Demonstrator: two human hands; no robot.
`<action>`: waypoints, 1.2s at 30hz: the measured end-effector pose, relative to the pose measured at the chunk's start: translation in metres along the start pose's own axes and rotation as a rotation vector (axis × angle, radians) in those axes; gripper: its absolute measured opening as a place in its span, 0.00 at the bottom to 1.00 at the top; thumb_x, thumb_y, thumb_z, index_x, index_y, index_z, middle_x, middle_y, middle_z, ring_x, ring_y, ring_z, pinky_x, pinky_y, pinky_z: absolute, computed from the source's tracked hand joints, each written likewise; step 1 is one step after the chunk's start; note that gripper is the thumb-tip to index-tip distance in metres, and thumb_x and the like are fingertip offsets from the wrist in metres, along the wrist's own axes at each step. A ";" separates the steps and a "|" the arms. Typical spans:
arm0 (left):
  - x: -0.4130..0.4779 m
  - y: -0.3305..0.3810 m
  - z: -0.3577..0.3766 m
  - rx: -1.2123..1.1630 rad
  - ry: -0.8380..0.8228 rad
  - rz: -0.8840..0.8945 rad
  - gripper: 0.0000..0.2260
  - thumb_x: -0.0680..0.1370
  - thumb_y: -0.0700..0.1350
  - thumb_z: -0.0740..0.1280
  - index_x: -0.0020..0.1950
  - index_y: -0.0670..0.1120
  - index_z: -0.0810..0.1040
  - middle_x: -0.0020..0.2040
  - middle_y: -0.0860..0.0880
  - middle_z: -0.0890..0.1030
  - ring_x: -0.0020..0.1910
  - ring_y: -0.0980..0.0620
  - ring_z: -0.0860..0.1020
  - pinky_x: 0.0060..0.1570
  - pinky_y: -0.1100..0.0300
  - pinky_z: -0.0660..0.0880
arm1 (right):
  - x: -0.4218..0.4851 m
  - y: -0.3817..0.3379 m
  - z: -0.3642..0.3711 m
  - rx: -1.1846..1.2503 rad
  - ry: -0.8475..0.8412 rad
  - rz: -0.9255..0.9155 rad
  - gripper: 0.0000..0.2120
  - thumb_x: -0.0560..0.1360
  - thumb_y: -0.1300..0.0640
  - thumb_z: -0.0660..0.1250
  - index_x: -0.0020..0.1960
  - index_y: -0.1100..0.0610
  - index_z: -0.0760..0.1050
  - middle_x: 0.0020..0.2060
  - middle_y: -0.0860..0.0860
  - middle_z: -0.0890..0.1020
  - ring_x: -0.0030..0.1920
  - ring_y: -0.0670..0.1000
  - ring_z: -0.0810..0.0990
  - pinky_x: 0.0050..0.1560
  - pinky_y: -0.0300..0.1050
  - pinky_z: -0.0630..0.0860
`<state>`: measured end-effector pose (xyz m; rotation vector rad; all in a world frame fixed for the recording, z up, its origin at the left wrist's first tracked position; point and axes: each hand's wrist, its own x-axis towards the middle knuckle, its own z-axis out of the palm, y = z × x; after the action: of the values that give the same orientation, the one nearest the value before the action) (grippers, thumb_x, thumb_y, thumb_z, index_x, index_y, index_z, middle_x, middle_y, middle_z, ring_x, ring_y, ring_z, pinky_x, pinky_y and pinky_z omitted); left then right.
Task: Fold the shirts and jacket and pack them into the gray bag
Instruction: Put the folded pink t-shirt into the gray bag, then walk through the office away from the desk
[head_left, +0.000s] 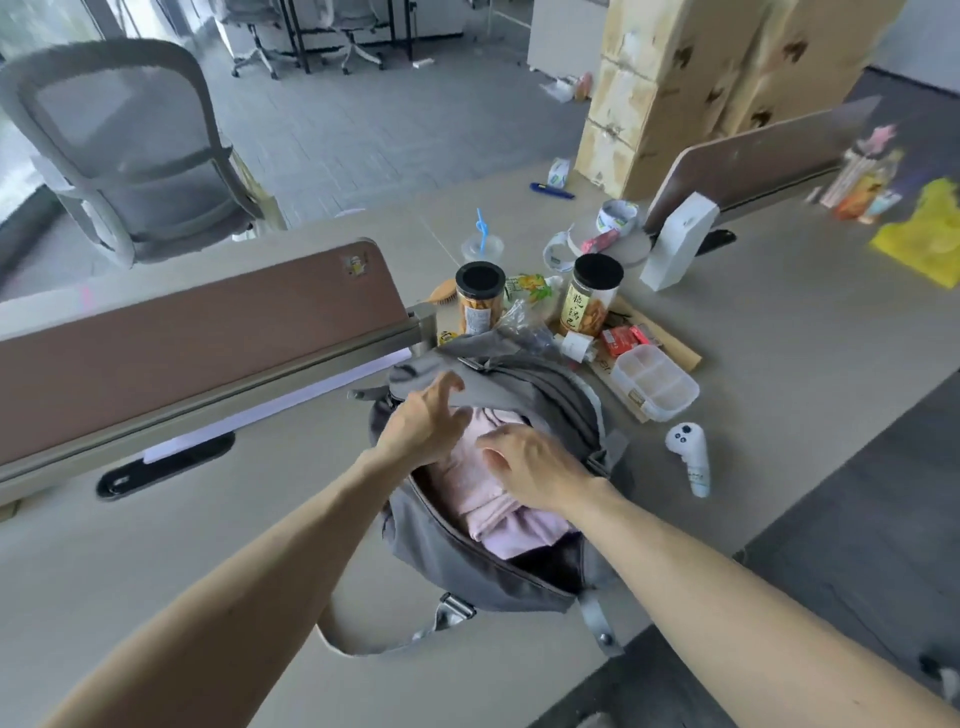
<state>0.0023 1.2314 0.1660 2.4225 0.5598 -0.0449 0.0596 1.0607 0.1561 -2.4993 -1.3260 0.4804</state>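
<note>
Right hand (530, 467) lay flat, fingers spread, pressing folded pink clothing (467, 486) down inside the open gray bag (457, 553) on the desk (156, 545). Left hand (421, 423) hovered at the bag's upper flap (511, 387) with fingers curved; whether it gripped the flap was unclear.

Indistinct dark mass (545, 564) under pink shirt (488, 493)
</note>
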 end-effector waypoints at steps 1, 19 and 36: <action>0.003 0.014 -0.005 0.008 0.006 0.036 0.16 0.80 0.51 0.61 0.68 0.51 0.69 0.54 0.42 0.82 0.45 0.44 0.81 0.48 0.48 0.79 | -0.007 0.005 -0.011 0.007 0.062 0.015 0.13 0.81 0.55 0.58 0.60 0.55 0.79 0.57 0.56 0.81 0.62 0.58 0.76 0.60 0.49 0.72; -0.103 0.396 0.039 0.130 0.084 0.800 0.21 0.80 0.57 0.64 0.71 0.52 0.73 0.70 0.47 0.74 0.67 0.44 0.74 0.64 0.52 0.71 | -0.418 0.108 -0.209 -0.266 0.721 0.706 0.21 0.84 0.49 0.52 0.75 0.53 0.67 0.73 0.49 0.69 0.76 0.52 0.61 0.73 0.51 0.59; -0.416 0.649 0.222 0.274 -0.134 1.317 0.27 0.81 0.62 0.58 0.77 0.53 0.65 0.76 0.48 0.66 0.74 0.44 0.67 0.69 0.46 0.68 | -0.867 0.085 -0.141 -0.328 0.963 1.305 0.21 0.82 0.49 0.55 0.73 0.54 0.68 0.70 0.51 0.73 0.72 0.52 0.66 0.70 0.53 0.65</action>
<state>-0.0901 0.4827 0.4404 2.5441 -1.1959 0.2816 -0.2754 0.2788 0.3926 -2.8376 0.6781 -0.7413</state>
